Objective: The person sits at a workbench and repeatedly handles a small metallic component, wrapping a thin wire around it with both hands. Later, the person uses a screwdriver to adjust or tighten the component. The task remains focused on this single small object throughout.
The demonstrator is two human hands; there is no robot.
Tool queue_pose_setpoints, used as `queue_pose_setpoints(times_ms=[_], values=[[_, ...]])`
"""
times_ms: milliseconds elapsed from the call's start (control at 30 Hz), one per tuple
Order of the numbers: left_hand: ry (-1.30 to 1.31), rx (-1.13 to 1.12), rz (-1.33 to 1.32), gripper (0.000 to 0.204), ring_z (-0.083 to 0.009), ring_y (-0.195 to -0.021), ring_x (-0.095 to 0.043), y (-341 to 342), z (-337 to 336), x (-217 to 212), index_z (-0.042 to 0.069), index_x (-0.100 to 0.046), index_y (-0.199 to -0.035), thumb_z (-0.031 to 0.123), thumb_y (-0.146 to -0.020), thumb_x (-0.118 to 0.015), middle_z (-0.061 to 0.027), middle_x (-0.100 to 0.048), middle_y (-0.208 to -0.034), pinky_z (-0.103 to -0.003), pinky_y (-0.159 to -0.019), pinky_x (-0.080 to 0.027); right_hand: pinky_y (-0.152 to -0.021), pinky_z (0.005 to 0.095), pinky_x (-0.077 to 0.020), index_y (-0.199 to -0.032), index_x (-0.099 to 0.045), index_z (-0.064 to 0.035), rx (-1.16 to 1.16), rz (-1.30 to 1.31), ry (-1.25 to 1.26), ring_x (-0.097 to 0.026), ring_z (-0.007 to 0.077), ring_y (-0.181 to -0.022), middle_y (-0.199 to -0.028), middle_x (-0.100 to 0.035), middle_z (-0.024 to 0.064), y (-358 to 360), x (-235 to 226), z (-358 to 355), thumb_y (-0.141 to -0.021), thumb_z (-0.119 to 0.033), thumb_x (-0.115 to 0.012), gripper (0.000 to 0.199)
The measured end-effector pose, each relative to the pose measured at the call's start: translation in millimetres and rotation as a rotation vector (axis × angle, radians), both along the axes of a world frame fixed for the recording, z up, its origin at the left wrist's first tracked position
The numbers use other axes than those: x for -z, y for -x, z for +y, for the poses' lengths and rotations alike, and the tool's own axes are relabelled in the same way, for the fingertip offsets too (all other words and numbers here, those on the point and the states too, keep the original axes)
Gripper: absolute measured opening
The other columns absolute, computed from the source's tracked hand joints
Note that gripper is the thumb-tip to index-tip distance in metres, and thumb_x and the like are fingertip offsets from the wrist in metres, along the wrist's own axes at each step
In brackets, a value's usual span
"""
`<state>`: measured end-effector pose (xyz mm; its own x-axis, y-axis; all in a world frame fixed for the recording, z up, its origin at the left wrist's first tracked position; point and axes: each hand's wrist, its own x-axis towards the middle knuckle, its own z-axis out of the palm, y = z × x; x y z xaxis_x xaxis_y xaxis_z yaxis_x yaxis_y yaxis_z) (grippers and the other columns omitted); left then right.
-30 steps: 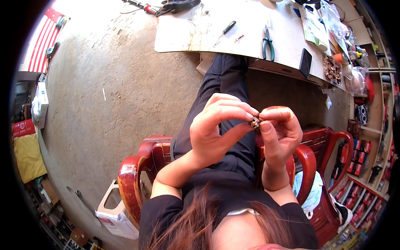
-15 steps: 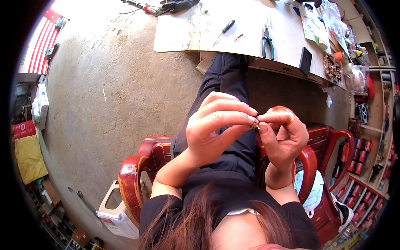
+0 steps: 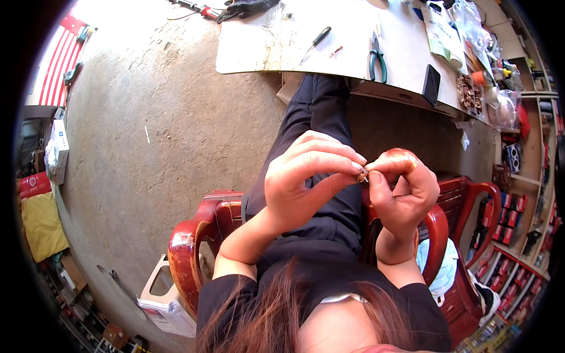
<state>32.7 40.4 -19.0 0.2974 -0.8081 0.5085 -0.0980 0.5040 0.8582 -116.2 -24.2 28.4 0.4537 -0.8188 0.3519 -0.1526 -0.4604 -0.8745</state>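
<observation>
Above my lap, my left hand (image 3: pixel 309 176) and my right hand (image 3: pixel 406 185) meet fingertip to fingertip. Between them is a tiny brownish metal piece (image 3: pixel 363 176), too small to name. The left thumb and fingertips pinch it from one side, with the fingers curved over. From the other side, my right thumb and bent index finger close on it. Most of the piece is covered by the fingertips. On the white table ahead lie a screwdriver (image 3: pixel 321 36) with a dark handle, a small copper-coloured pin (image 3: pixel 336 51) and teal-handled pliers (image 3: pixel 376 62).
A black phone (image 3: pixel 431 84) lies at the table's front edge. To its right is a clear tray of copper-coloured parts (image 3: pixel 468 94), with plastic bags behind. Red wooden chair arms (image 3: pixel 187 244) flank me. Shelves of boxes (image 3: pixel 512 217) stand at right, a white bin (image 3: pixel 158 294) at lower left.
Both hands stay joined at the small piece. My right hand has shifted very slightly right, and its thumb has moved a little. Things on the table have not moved.
</observation>
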Motion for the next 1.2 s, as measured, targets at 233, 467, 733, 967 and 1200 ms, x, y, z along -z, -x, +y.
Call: queue_pose_setpoints(times_ms=[233, 467, 733, 967, 1200], values=[[-0.165, 0.248, 0.629, 0.027, -0.0176, -0.093, -0.064, 10.6, 4.3, -0.4, -0.003, -0.061, -0.107, -0.006, -0.082, -0.068, -0.0125, -0.065, -0.101, -0.029, -0.082, -0.052, -0.051, 0.0171, -0.0408, -0.079, -0.069, 0.0011, -0.007, -0.022, -0.132, -0.054, 0.0024, -0.056, -0.066, -0.062, 0.0018, 0.7, -4.4, 0.2, -0.074, 0.005, -0.067, 0.007], [-0.280, 0.403, 0.856, 0.029, -0.0183, -0.080, -0.067, 10.2, 6.7, 2.2, -0.005, -0.058, -0.112, 0.002, -0.086, -0.068, -0.0140, -0.066, -0.098, -0.029, -0.071, -0.056, -0.056, 0.0171, -0.0456, -0.083, -0.068, 0.0037, -0.042, -0.071, -0.207, -0.060, 0.0042, -0.061, -0.072, -0.066, 0.0046, 1.5, -5.5, 1.3, -0.078, 0.006, -0.065, 0.007], [-0.345, 0.407, 0.950, 0.033, -0.0201, -0.072, -0.068, 8.6, 6.8, 2.0, -0.005, -0.058, -0.109, 0.010, -0.083, -0.073, -0.0156, -0.067, -0.096, -0.030, -0.065, -0.057, -0.058, 0.0168, -0.0457, -0.084, -0.069, 0.0037, -0.060, -0.088, -0.206, -0.059, 0.0040, -0.063, -0.073, -0.066, 0.0050, 4.7, -3.9, 1.0, -0.078, 0.006, -0.065, 0.008], [-0.347, 0.471, 0.987, 0.032, -0.0200, -0.070, -0.067, 7.0, 6.0, 5.0, -0.002, -0.053, -0.112, 0.011, -0.088, -0.069, -0.0167, -0.068, -0.098, -0.029, -0.064, -0.054, -0.056, 0.0164, -0.0430, -0.085, -0.068, 0.0034, -0.050, -0.099, -0.192, -0.056, 0.0034, -0.061, -0.074, -0.066, 0.0051, 4.3, -3.9, 2.4, -0.078, 0.006, -0.065, 0.008], [-0.361, 0.552, 1.103, 0.024, -0.0190, -0.071, -0.066, 6.2, 5.3, 5.9, 0.003, -0.048, -0.110, 0.010, -0.092, -0.063, -0.0168, -0.067, -0.101, -0.028, -0.066, -0.052, -0.055, 0.0165, -0.0404, -0.086, -0.068, 0.0030, -0.026, -0.113, -0.170, -0.053, 0.0028, -0.059, -0.074, -0.065, 0.0048, 5.4, -0.8, 3.0, -0.077, 0.006, -0.066, 0.009]])
